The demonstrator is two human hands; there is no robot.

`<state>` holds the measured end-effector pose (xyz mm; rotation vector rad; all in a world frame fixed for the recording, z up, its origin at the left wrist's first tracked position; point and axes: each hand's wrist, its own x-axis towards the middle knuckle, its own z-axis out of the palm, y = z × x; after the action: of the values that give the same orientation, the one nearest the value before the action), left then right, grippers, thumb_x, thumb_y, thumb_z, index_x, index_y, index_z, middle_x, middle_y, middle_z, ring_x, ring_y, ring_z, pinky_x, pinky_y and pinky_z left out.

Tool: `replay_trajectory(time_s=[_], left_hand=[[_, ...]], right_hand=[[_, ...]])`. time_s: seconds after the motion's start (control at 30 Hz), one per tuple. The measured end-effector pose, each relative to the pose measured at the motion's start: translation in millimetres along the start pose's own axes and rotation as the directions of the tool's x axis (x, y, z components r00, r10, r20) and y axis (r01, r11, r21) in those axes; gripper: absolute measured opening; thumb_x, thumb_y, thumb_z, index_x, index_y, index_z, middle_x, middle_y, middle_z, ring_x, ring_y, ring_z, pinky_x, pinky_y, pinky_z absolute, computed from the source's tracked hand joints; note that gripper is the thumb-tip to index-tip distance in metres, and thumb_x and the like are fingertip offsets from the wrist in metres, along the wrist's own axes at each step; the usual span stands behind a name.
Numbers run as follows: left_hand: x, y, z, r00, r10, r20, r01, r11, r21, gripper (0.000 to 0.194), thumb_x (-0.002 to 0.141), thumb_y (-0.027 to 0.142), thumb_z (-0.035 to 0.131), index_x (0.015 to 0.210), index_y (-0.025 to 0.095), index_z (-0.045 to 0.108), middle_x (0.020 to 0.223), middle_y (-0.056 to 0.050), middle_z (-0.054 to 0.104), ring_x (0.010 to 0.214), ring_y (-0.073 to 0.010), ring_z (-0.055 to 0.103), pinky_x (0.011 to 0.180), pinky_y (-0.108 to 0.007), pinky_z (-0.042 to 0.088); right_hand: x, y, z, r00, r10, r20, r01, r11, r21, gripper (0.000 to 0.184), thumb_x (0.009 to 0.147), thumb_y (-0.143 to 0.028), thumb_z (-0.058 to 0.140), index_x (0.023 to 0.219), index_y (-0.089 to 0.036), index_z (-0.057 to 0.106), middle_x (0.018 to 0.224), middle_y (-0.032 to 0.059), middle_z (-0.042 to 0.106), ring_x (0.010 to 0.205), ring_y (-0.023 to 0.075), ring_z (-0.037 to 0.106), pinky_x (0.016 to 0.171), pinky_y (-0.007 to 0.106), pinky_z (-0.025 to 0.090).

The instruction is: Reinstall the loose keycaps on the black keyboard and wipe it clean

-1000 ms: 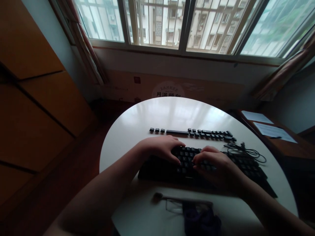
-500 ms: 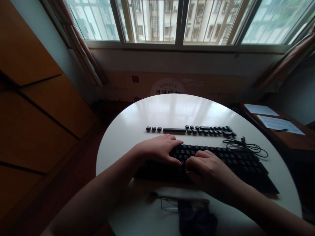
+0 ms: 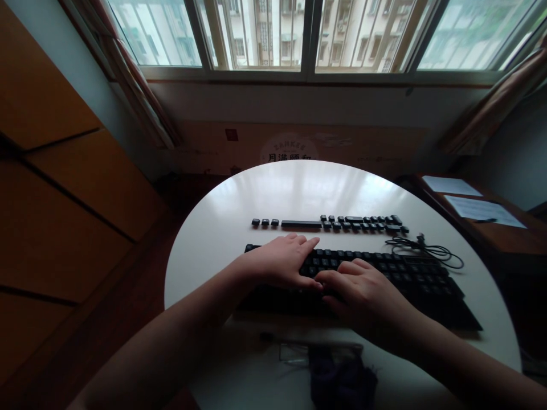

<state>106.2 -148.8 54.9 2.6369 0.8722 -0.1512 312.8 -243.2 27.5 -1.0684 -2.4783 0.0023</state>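
Note:
A black keyboard (image 3: 421, 285) lies on the white round table (image 3: 200, 245), with bare spots along its lower part too dark to make out. Across its left half rests my left hand (image 3: 282, 259), palm down, fingers stretched and thumb pointing right. My right hand (image 3: 363, 287) is curled over the middle keys, its index finger and thumb drawn together beside my left thumb. Whatever sits between those fingertips is hidden. Beyond the keyboard, several loose black keycaps (image 3: 354, 226) and a long space bar (image 3: 301, 224) are laid out in rows.
A coiled black cable (image 3: 427, 247) lies behind the keyboard's right end. Near the front are a dark purple cloth (image 3: 342, 376) and a small clear-looking frame (image 3: 293, 353). To the right, papers (image 3: 482, 210) and a pen lie on a brown desk (image 3: 508, 236).
My right index finger has shifted slightly left and now meets my left thumb. My left hand has slid a little to the right. The view has shifted slightly.

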Motion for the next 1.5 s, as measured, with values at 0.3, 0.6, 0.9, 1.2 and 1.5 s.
replay_trajectory(time_s=[0.3, 0.6, 0.9, 1.2, 1.5], left_hand=[[2, 8, 6.2, 0.998, -0.059, 0.014, 0.059, 0.998, 0.024, 0.101, 0.083, 0.074, 0.054, 0.159, 0.016, 0.022, 0.153, -0.019, 0.044, 0.141, -0.0374, 0.037, 0.113, -0.046, 0.032], [2, 20, 9.9, 0.995, -0.093, -0.025, 0.094, 0.996, 0.007, 0.101, 0.08, 0.077, 0.054, 0.159, 0.021, 0.024, 0.15, -0.017, 0.046, 0.135, -0.0382, 0.04, 0.11, -0.049, 0.034], [5, 17, 11.8, 0.996, -0.084, -0.038, 0.084, 0.996, 0.0, 0.1, 0.076, 0.08, 0.057, 0.156, 0.025, 0.031, 0.142, -0.017, 0.051, 0.13, -0.0389, 0.045, 0.106, -0.05, 0.04], [4, 15, 11.9, 0.997, -0.064, -0.053, 0.064, 0.998, -0.004, 0.101, 0.075, 0.082, 0.057, 0.156, 0.025, 0.033, 0.14, -0.017, 0.052, 0.127, -0.0386, 0.046, 0.104, -0.049, 0.041], [2, 18, 10.0, 0.996, -0.062, -0.064, 0.064, 0.998, 0.018, 0.101, 0.076, 0.082, 0.056, 0.155, 0.023, 0.035, 0.139, -0.018, 0.053, 0.125, -0.0378, 0.048, 0.102, -0.048, 0.041]], right_hand=[[0, 7, -2, 0.999, 0.032, 0.012, -0.033, 0.998, 0.056, 0.051, 0.082, -0.015, 0.068, 0.131, -0.022, 0.057, 0.091, 0.0065, 0.074, 0.081, 0.0239, 0.064, 0.076, 0.037, 0.047], [-1, 46, -10, 0.884, 0.39, -0.259, -0.312, 0.903, 0.295, 0.015, 0.089, -0.025, 0.059, 0.099, -0.024, 0.071, 0.083, 0.0037, 0.072, 0.073, 0.0202, 0.067, 0.069, 0.032, 0.054], [2, 58, 3, 0.86, 0.437, -0.263, -0.367, 0.888, 0.277, 0.019, 0.09, -0.027, 0.058, 0.1, -0.023, 0.073, 0.086, 0.0043, 0.074, 0.075, 0.0209, 0.068, 0.069, 0.032, 0.053], [60, 98, -13, 0.903, 0.413, -0.121, -0.415, 0.91, 0.011, 0.022, 0.091, -0.027, 0.06, 0.102, -0.024, 0.079, 0.096, 0.0067, 0.078, 0.09, 0.0253, 0.071, 0.086, 0.036, 0.053], [107, 148, 19, 0.872, 0.469, 0.139, -0.471, 0.882, -0.019, 0.015, 0.079, -0.02, 0.069, 0.086, -0.024, 0.082, 0.089, 0.003, 0.08, 0.083, 0.0223, 0.073, 0.08, 0.029, 0.053]])
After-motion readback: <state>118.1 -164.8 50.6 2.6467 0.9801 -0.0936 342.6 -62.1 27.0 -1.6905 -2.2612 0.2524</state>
